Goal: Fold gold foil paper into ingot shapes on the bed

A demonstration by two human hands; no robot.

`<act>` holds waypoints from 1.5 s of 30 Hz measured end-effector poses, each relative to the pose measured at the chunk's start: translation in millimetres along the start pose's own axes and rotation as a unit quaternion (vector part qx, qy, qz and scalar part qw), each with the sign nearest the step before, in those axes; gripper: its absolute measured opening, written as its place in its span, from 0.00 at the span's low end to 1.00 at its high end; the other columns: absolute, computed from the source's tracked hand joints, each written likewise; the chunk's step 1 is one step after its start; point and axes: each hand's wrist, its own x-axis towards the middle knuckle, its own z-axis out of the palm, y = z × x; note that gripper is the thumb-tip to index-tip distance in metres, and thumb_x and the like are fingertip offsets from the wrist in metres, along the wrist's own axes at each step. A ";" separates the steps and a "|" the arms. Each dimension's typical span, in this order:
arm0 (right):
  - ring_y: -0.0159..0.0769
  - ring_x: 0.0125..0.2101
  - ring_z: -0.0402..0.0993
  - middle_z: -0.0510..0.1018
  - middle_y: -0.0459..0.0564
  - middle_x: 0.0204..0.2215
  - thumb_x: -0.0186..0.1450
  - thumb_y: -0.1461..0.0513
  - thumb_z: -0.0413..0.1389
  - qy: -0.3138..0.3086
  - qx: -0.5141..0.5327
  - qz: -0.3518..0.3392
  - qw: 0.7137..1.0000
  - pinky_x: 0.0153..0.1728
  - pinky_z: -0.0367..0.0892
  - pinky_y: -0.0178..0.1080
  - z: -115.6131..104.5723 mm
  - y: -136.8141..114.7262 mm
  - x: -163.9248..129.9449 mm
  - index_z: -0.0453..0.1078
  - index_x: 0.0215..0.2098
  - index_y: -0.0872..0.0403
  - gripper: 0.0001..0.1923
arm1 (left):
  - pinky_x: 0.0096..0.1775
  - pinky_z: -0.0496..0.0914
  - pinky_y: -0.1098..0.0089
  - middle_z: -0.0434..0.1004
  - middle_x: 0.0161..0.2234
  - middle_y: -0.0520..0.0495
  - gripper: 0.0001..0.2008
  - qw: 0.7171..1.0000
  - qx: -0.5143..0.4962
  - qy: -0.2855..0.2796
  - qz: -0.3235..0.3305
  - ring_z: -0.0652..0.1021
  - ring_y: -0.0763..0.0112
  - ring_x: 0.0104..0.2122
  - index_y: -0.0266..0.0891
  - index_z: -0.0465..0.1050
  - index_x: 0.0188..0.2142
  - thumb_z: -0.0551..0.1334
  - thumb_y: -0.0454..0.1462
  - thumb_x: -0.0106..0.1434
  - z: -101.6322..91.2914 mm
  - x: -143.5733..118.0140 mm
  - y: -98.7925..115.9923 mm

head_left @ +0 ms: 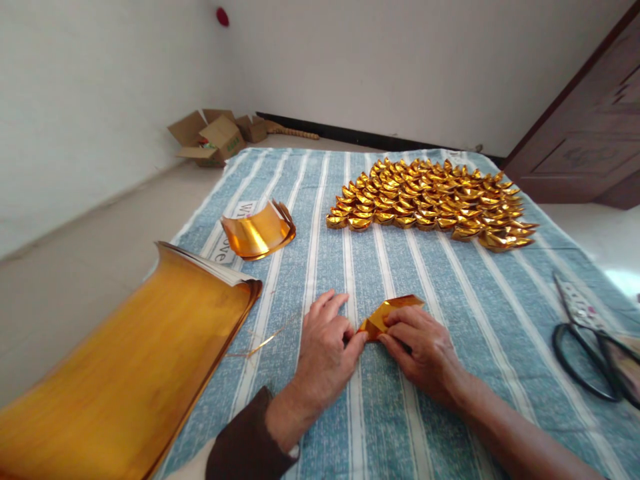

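A small piece of gold foil paper [387, 312], partly folded, lies on the blue striped cloth [320, 220] in front of me. My left hand [325, 350] pinches its left corner with thumb and forefinger. My right hand [417, 347] presses and grips its lower right edge. Both hands rest on the cloth, close together.
A thick stack of gold foil sheets [125, 367] curls at the lower left. A smaller curved stack of gold paper [257, 233] lies beyond it. Several rows of folded gold ingots [430, 200] fill the far right. Black scissors [590, 347] lie at the right edge. Cardboard boxes [213, 137] sit in the corner.
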 end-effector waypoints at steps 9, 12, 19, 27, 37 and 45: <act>0.36 0.34 0.71 0.77 0.51 0.32 0.67 0.63 0.54 -0.004 -0.003 0.000 1.000 0.36 0.68 0.42 0.7 0.6 -0.3 0.72 0.26 0.54 0.12 | 0.54 0.62 0.39 0.73 0.53 0.38 0.12 1.000 -0.003 -0.009 -0.016 0.66 0.45 0.58 0.38 0.66 0.21 0.67 0.32 0.56 0.5 3.8 -0.4; 0.36 0.34 0.71 0.77 0.51 0.32 0.67 0.63 0.54 -0.002 -0.007 0.002 1.000 0.36 0.68 0.41 1.1 0.7 -0.3 0.72 0.25 0.54 0.12 | 0.54 0.63 0.39 0.73 0.54 0.39 0.12 1.000 -0.005 -0.007 -0.015 0.66 0.45 0.58 0.39 0.66 0.21 0.67 0.32 0.55 0.6 3.6 -0.7; 0.36 0.34 0.70 0.76 0.51 0.32 0.67 0.64 0.54 -0.005 -0.007 0.003 1.000 0.36 0.68 0.41 0.2 -0.5 0.5 0.71 0.25 0.54 0.12 | 0.54 0.62 0.40 0.73 0.54 0.39 0.13 1.000 0.003 -0.011 -0.020 0.66 0.46 0.58 0.39 0.65 0.21 0.68 0.32 0.54 2.0 3.9 -0.2; 0.36 0.34 0.70 0.76 0.51 0.32 0.67 0.64 0.53 -0.001 -0.009 0.001 1.000 0.36 0.67 0.42 1.7 0.3 0.4 0.71 0.25 0.54 0.13 | 0.54 0.62 0.39 0.73 0.55 0.39 0.12 0.999 0.005 -0.020 -0.035 0.66 0.43 0.59 0.38 0.66 0.20 0.68 0.31 0.54 1.9 5.4 1.8; 0.36 0.34 0.69 0.76 0.50 0.31 0.67 0.64 0.54 0.000 -0.015 0.004 1.000 0.36 0.65 0.41 2.5 -0.1 -0.2 0.70 0.25 0.54 0.12 | 0.55 0.61 0.40 0.73 0.55 0.37 0.12 0.999 0.009 -0.022 -0.035 0.66 0.43 0.58 0.38 0.67 0.20 0.68 0.30 0.53 2.4 5.3 2.4; 0.36 0.34 0.68 0.76 0.51 0.31 0.67 0.65 0.54 0.009 -0.022 -0.005 1.000 0.36 0.64 0.40 2.5 -1.0 1.0 0.71 0.27 0.55 0.10 | 0.56 0.62 0.44 0.73 0.55 0.38 0.11 0.998 0.027 -0.029 -0.043 0.66 0.47 0.59 0.37 0.68 0.20 0.68 0.29 0.54 1.4 6.1 5.1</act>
